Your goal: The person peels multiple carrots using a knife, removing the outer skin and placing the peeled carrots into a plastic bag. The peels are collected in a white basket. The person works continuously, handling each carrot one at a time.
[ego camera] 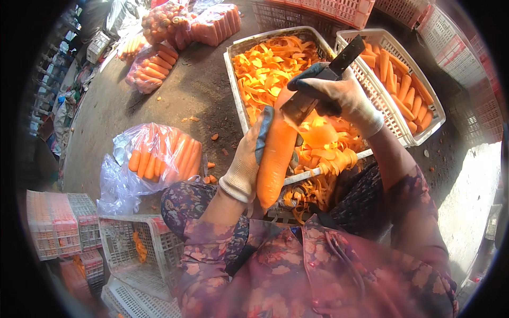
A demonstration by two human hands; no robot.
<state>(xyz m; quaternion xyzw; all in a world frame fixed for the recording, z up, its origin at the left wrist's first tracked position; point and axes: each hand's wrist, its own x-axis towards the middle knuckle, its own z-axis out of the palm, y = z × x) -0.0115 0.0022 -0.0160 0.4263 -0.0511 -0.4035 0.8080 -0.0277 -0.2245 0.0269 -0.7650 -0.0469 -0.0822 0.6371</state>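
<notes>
A large orange carrot (276, 159) lies slanted in my gloved left hand (247, 153), its tapered tip towards my lap. My thumb runs along its side; the other fingers are mostly hidden beneath it. Gripped in my gloved right hand (342, 91) is a peeling tool (348, 55) with a flat dark handle. Its wide lower end rests against the carrot's upper part, where a broad strip of peel (318, 133) curls away. Below both hands, a white plastic crate (234, 85) is heaped with carrot peelings (274, 65), some hanging over its near rim.
A white basket (435, 115) of peeled carrots (405, 89) stands at the right, against the peelings crate. Bagged carrots (167, 153) lie on the floor at the left, with more bags (153, 69) farther off. Plastic crates (127, 246) stand at lower left; others (318, 12) are stacked beyond.
</notes>
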